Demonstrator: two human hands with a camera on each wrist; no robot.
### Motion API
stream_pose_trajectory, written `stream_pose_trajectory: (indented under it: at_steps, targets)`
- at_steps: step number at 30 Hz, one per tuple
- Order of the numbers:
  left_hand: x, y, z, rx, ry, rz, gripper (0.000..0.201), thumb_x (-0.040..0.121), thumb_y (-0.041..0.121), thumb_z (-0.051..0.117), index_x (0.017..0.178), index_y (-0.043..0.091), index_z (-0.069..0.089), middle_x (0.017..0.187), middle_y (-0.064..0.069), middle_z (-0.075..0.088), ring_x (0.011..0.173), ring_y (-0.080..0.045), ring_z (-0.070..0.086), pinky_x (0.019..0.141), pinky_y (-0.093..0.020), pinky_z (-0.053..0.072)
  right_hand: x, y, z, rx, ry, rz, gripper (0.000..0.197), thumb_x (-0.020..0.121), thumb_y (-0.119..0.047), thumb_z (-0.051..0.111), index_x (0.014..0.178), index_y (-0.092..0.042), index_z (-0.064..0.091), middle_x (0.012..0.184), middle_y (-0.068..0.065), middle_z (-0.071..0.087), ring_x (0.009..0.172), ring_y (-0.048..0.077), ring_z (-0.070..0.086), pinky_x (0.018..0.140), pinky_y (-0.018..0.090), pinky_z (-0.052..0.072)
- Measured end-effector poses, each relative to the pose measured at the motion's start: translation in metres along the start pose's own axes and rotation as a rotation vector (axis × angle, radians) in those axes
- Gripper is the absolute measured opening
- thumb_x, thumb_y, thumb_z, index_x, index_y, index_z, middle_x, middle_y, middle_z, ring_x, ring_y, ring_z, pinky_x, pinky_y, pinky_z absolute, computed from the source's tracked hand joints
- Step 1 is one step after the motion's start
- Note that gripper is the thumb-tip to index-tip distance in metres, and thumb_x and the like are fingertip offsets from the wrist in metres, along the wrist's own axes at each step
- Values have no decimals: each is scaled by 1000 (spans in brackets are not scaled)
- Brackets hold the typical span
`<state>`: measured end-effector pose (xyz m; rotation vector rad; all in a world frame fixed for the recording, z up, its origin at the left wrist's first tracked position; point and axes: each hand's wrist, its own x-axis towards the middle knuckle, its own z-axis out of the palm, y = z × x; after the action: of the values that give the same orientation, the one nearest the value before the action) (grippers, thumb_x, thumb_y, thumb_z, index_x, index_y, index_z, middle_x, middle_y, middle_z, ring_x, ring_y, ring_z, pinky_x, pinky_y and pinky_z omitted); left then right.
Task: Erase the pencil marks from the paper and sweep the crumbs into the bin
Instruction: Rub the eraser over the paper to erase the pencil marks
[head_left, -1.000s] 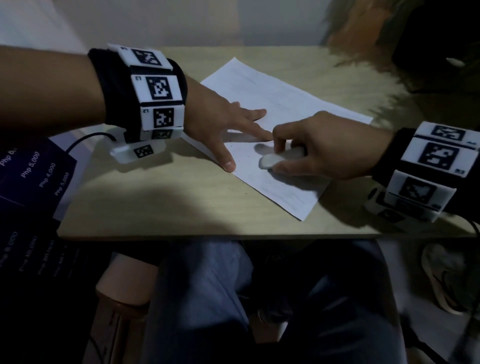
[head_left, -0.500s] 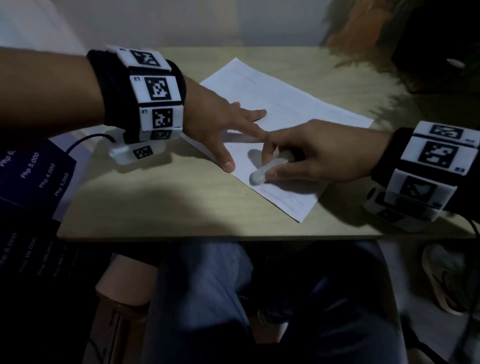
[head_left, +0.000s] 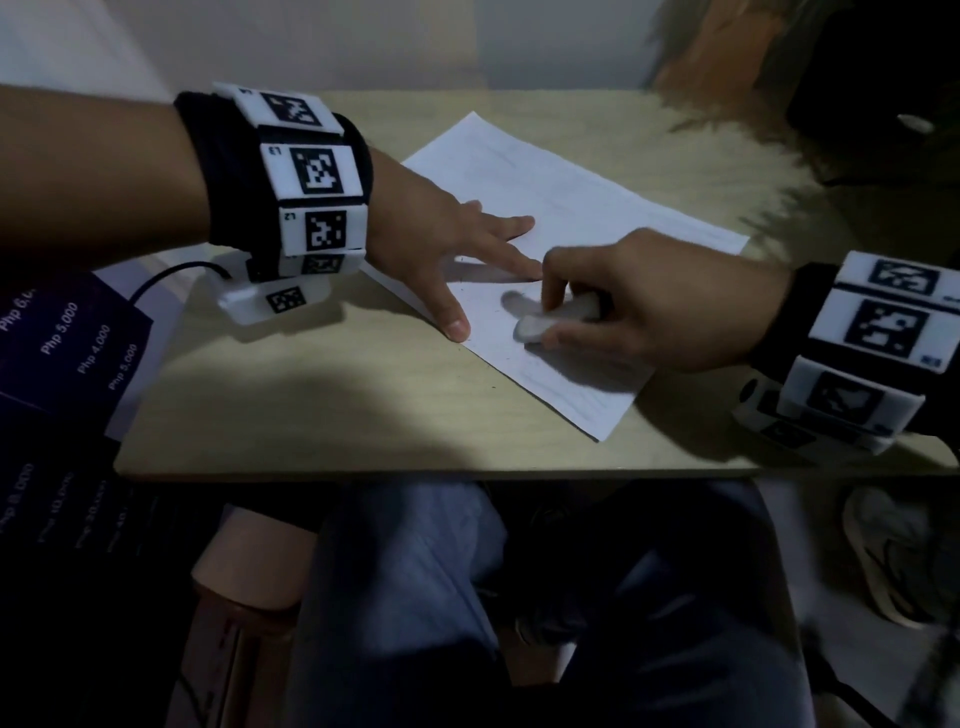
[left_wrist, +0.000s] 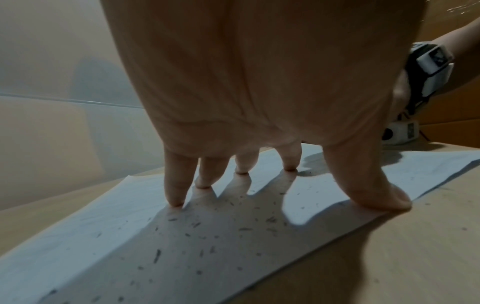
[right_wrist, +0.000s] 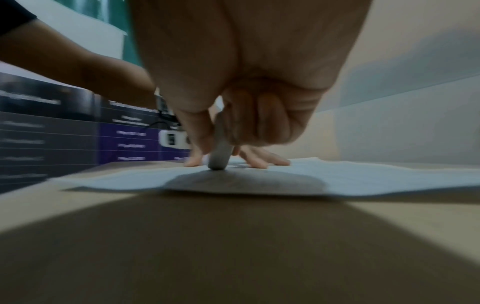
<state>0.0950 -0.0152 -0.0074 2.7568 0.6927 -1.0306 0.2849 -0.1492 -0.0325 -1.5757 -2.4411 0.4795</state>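
I'm leaning both arms over a pale wooden surface (head_left: 291, 415), smooth and matte, with a thin white sheet of paper (head_left: 597, 208) lying flat and turned at an angle across it. My left hand (head_left: 431, 244) is spreading out on the sheet's near-left part, fingers (left_wrist: 176, 185) straight and fanned, only the tips pressing down, the palm arching up off the page. My thumb (left_wrist: 374, 191) is pinning the paper right at its edge.

My right hand (head_left: 639, 306) is reaching in from the right, curled, pinching a white eraser (head_left: 550, 319). It's a long, rounded, stick-like piece with a dull grey, rubbed tip. In the right wrist view, that eraser (right_wrist: 219, 152) is tilting down, pinched between thumb and fingers, its blunt end touching the paper just beside my left fingertips. My other fingers are folding into the palm.

Dark little eraser crumbs (left_wrist: 221, 228) are lying scattered over the sheet under my left hand, short thin rolls and specks, a few off the edge on the wood. Faint ruled lines are showing across the page.

Both wrists are wearing black bands with white square-patterned marker blocks (head_left: 311, 171).
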Motion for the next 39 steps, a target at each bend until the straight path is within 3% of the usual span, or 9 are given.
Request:
stream_pose_trajectory:
  at_steps: [3, 8, 12, 17, 21, 27, 32, 36, 39]
  targets:
    - [0, -1, 1, -7, 4, 3, 98, 78, 71, 60, 150, 65, -5, 163, 22, -27, 157, -20, -5, 123, -44, 10, -5, -6, -2, 136, -150, 6, 36, 81, -64, 60, 92, -30, 60, 70, -12, 60, 66, 6, 55, 60, 17, 40]
    - [-1, -1, 0, -11, -7, 7, 100, 67, 77, 54, 147, 67, -4, 162, 24, -28, 157, -20, -6, 123, -45, 10, 0, 3, -3, -71, 65, 41, 43, 80, -66, 53, 97, -27, 59, 69, -11, 60, 61, 1, 53, 60, 24, 38]
    - [-2, -6, 3, 4, -5, 11, 96, 77, 72, 59, 146, 69, -7, 160, 26, -28, 156, -18, -8, 123, -44, 10, -6, -9, -1, 119, -156, -25, 26, 84, -53, 65, 91, -29, 60, 68, -14, 58, 64, 7, 54, 57, 16, 37]
    - [-4, -10, 4, -23, -11, -7, 90, 69, 77, 53, 136, 74, -7, 161, 24, -29, 156, -19, -8, 124, -45, 10, 11, -2, -3, -28, 73, 40, 37, 83, -60, 58, 90, -24, 62, 64, -14, 56, 61, 2, 52, 60, 26, 39]
    - [-3, -12, 5, -24, -2, 4, 95, 71, 75, 57, 145, 70, -3, 162, 24, -27, 156, -19, -8, 124, -45, 8, 12, -12, 1, 51, -29, -40, 29, 85, -51, 62, 89, -23, 59, 62, -13, 55, 61, 4, 54, 58, 14, 37]
    - [-3, -13, 4, -17, 5, 3, 88, 67, 79, 52, 133, 77, -6, 161, 24, -28, 157, -20, -5, 123, -42, 11, 19, -4, -2, -81, 92, 39, 36, 85, -57, 59, 92, -21, 62, 67, -14, 56, 65, 12, 54, 64, 33, 43]
    - [-4, -14, 5, -8, 7, -5, 94, 75, 74, 57, 144, 71, -6, 161, 25, -27, 156, -18, -6, 123, -41, 9, 12, -14, -3, 132, -145, 15, 37, 80, -62, 62, 90, -26, 63, 68, -10, 60, 65, 7, 54, 59, 18, 40]
    - [-7, -10, 4, -18, -5, -15, 84, 69, 76, 51, 125, 77, -11, 161, 24, -28, 157, -20, -6, 124, -42, 9, 20, -2, -4, -63, 60, 53, 41, 83, -62, 60, 93, -22, 63, 70, -10, 60, 67, 11, 55, 63, 31, 41]
    - [-7, -12, 4, -8, -5, -14, 90, 69, 78, 51, 136, 75, -8, 161, 25, -28, 157, -19, -6, 124, -44, 9, 13, -6, 1, -30, 6, -26, 37, 83, -57, 57, 93, -22, 60, 68, -10, 59, 64, 10, 55, 61, 27, 41]
